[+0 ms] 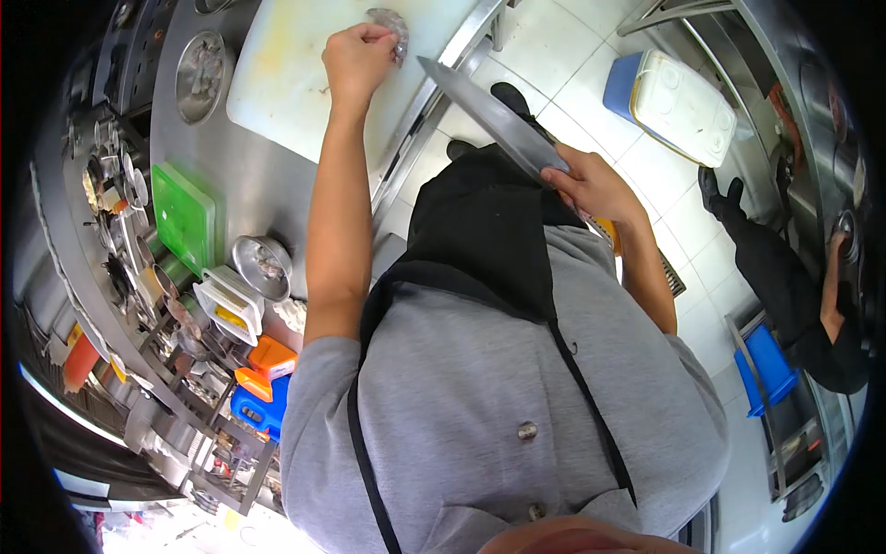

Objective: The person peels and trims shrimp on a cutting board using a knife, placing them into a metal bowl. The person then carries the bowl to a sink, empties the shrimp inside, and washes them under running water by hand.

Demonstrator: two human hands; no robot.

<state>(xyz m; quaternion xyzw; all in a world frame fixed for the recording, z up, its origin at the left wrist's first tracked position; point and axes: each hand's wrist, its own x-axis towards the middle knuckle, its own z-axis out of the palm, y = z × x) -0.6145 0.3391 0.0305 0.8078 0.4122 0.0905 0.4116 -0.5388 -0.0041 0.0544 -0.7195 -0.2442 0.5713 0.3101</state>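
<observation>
My left hand (358, 60) is closed in a pinch at one end of a greyish, translucent raw shrimp (391, 31) on the white cutting board (286, 102). A large chef's knife (494, 120) is gripped in my right hand (595, 185), held beside the board in front of my black apron (480, 222). Its broad blade points toward the board's edge, apart from the shrimp. To the left of the board stands a metal bowl (203, 78) with pale greyish pieces in it.
A green-lidded container (185, 217), a second metal bowl (262, 268) and a white plastic basket (229, 305) stand along the left counter. On the tiled floor at right is a blue-and-white cooler (683, 106). Another person in black (784, 268) stands at the far-right counter.
</observation>
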